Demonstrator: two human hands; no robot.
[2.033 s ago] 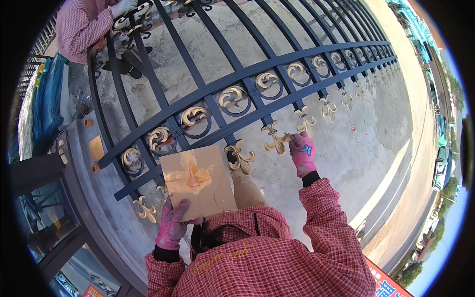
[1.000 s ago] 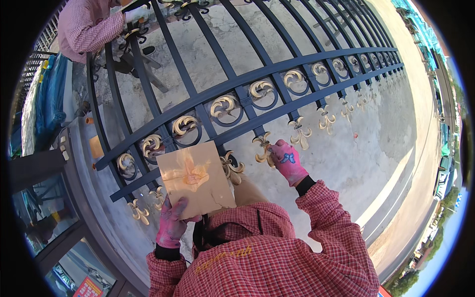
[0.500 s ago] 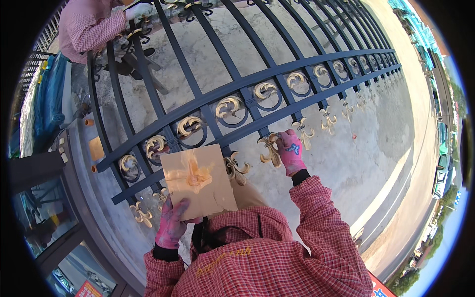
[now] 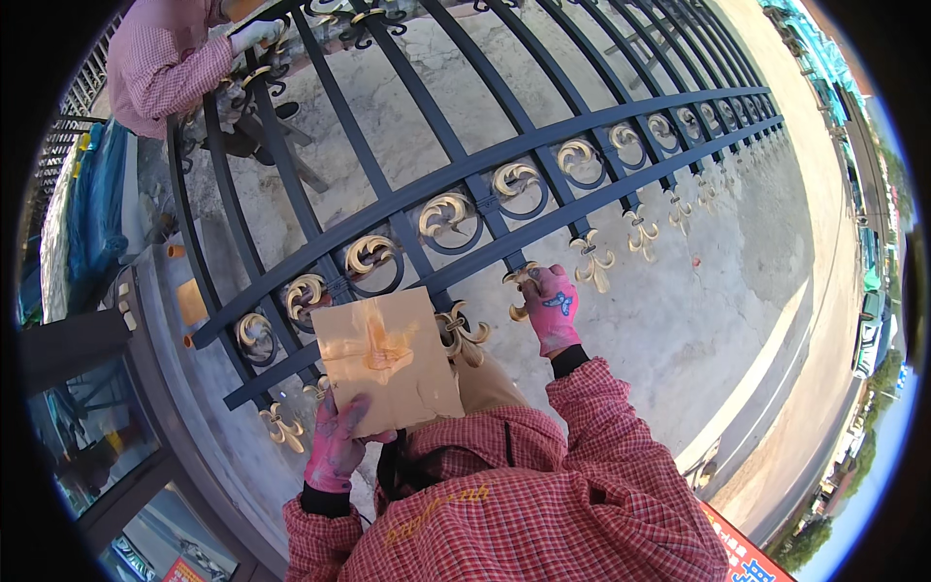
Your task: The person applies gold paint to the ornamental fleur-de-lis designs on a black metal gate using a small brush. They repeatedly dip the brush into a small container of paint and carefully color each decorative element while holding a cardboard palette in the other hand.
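A square of brown cardboard (image 4: 393, 388) with a wet-looking gold-orange smear on it is gripped at its lower left by my left hand (image 4: 335, 448), in a stained pink glove. My right hand (image 4: 555, 315), gloved in pink too, is closed over a gold fleur-de-lis finial (image 4: 518, 312) below the dark blue metal fence (image 4: 524, 236). Its fingertips hide much of that finial, and whatever they pinch is out of sight. Another gold finial (image 4: 462, 335) sits between the cardboard and my right hand. Gold scrolls (image 4: 446, 213) inside dark rings fill the space between the two rails.
At the upper left a person in a checked sleeve (image 4: 184, 82) has a gloved hand (image 4: 257, 34) at the fence's far part. A dark framed glass panel (image 4: 87, 427) stands at the left. Blue plastic wrapping (image 4: 102, 204) lies beyond it. Concrete ground (image 4: 669, 339) extends to the right.
My right hand has shifted left from the finial's right side onto the finial, covering more of it. My left hand still holds the cardboard in nearly the same place.
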